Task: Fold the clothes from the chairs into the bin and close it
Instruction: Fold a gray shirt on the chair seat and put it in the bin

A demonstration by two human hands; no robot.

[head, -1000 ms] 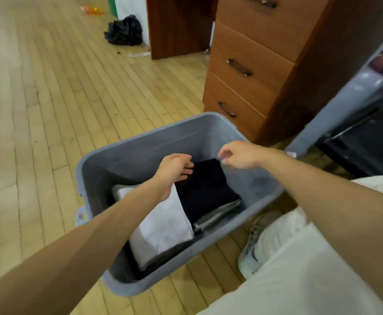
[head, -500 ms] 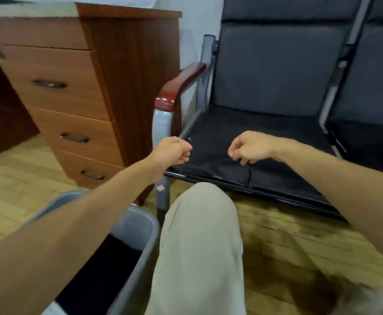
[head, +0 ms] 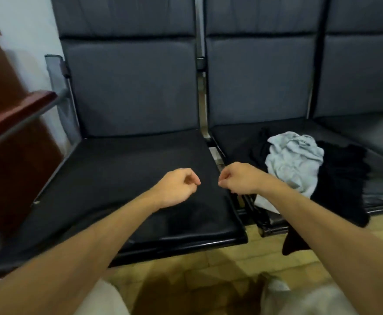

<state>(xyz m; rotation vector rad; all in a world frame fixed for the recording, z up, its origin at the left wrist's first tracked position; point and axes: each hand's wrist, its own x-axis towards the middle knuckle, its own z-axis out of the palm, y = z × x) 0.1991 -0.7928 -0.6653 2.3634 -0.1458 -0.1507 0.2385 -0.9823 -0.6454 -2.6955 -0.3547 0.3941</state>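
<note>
Left hand (head: 176, 189), right hand (head: 240, 178) both curled, empty. Grey garment (head: 295, 160) on chair (head: 235, 137) looks soft, light, floppy; I'd pinch its near edge.

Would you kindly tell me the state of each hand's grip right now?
Left grip: closed, fingers curled, holding nothing.
Right grip: closed, fingers curled, holding nothing.

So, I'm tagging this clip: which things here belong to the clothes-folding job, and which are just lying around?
Job: grey garment, black garment, middle chair they lie on.
Just around: armrest, cabinet, floor.
</note>
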